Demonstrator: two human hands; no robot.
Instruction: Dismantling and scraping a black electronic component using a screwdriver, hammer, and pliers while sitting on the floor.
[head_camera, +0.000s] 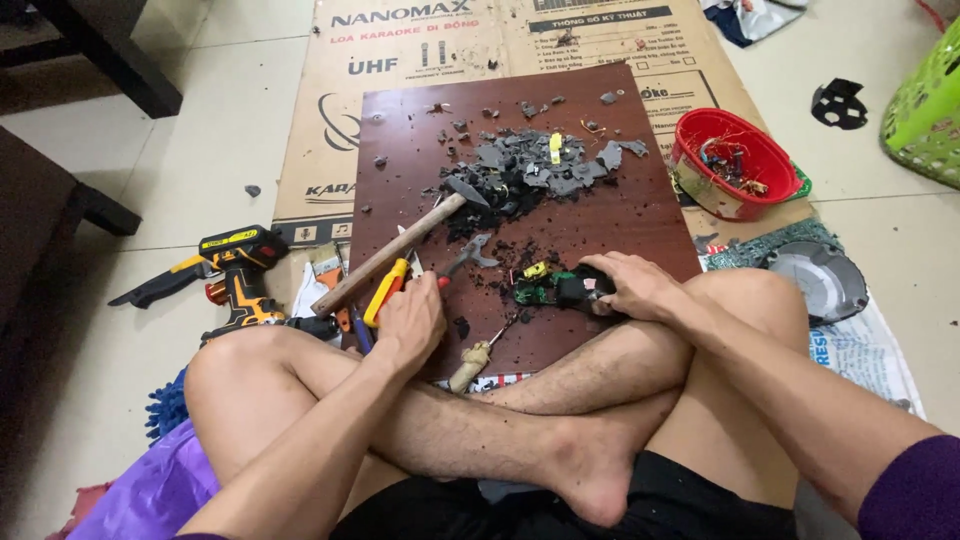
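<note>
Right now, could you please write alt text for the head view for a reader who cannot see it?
A person sits cross-legged on the floor, the left hand gripping pliers and the right hand pinning a small green circuit piece on a dark wooden board. A hammer and grey broken plastic lie on the board; a red bowl sits to the right.

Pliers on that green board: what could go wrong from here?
1. The right hand pins the small green circuit board close to where the pliers in the left hand point; a slip could nick fingers.
2. Sharp grey plastic shards lie near bare legs.
3. The hammer rests beside the left hand and could be knocked.
</note>
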